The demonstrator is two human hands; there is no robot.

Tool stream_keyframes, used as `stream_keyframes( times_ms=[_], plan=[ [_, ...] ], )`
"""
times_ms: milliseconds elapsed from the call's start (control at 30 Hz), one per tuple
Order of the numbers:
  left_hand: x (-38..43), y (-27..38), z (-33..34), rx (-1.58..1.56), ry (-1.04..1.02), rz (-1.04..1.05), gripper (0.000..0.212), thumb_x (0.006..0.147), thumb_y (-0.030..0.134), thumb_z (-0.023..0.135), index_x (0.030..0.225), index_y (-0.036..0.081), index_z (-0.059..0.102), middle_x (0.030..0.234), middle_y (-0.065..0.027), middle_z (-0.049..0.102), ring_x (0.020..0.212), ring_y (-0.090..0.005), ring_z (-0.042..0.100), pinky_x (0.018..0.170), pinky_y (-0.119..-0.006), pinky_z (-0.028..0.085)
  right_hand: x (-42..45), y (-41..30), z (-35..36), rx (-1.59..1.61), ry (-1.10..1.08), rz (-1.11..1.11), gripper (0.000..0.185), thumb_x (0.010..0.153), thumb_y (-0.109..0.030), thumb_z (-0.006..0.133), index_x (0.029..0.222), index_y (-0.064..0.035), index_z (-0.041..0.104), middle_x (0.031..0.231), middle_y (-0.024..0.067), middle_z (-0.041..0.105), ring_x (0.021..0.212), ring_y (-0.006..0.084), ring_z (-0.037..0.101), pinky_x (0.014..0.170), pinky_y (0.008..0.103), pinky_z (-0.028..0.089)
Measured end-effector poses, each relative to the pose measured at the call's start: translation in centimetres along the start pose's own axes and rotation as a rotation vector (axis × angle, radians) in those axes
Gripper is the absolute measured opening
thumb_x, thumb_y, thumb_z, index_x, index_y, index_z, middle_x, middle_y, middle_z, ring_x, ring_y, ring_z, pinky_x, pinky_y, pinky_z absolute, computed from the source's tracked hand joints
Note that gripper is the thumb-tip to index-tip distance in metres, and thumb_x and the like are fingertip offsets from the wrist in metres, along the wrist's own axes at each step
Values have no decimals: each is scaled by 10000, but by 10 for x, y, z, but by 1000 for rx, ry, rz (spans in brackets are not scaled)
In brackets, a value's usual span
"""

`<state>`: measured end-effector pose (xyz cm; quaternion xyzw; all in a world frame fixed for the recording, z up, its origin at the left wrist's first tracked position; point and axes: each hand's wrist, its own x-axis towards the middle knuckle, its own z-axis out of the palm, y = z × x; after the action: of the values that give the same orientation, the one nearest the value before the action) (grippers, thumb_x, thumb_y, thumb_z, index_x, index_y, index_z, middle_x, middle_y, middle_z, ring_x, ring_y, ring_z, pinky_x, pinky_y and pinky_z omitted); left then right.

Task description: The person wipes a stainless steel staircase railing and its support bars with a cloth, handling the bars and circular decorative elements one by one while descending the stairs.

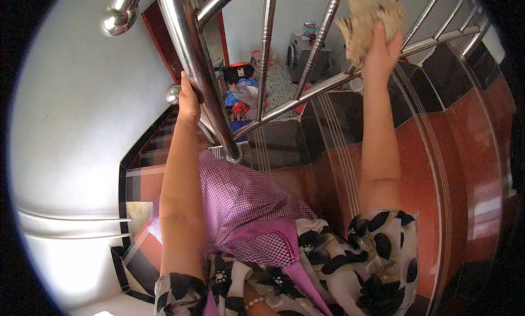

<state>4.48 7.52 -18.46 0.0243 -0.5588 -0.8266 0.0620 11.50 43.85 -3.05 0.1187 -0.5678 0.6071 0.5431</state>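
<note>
My left hand (pixel 188 100) holds the thick, shiny stainless-steel newel post (pixel 190 65). Its fingers are mostly hidden behind the steel. In my right hand (pixel 381 55) is a beige cloth (pixel 369 20) with dark marks, bunched and slightly blurred. The cloth is at the slanted stair railing, over the line of its balusters, above the lower rail (pixel 328 82). Whether it touches a baluster cannot be made out. A ridged steel baluster (pixel 319 43) stands between my two hands.
Red and black tiled stairs (pixel 418 160) climb to the right. More steps (pixel 154 145) descend at left beside a white wall (pixel 82 111). Through the railing, a washing machine (pixel 305 55) and piled clothes (pixel 246 92) show on the floor below. A checked apron (pixel 242 188) hangs before me.
</note>
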Motion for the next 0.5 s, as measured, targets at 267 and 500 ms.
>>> stream_keyframes(
  times_ms=[267,500],
  plan=[
    [-4,1,8,72,70,-16,596,858,594,347,832,46,580,659,18,478,560,-92,409,529,-221,323,1,28,74,-280,-87,-152,451,829,-264,601,1124,29,425,1042,140,537,928,209,531,809,339,424],
    [-8,8,9,41,81,-4,609,856,587,360,922,25,584,771,-13,535,674,-109,469,625,-231,379,-41,69,59,-43,-114,151,362,796,-256,651,999,5,503,908,103,589,829,194,556,755,316,442]
  ],
)
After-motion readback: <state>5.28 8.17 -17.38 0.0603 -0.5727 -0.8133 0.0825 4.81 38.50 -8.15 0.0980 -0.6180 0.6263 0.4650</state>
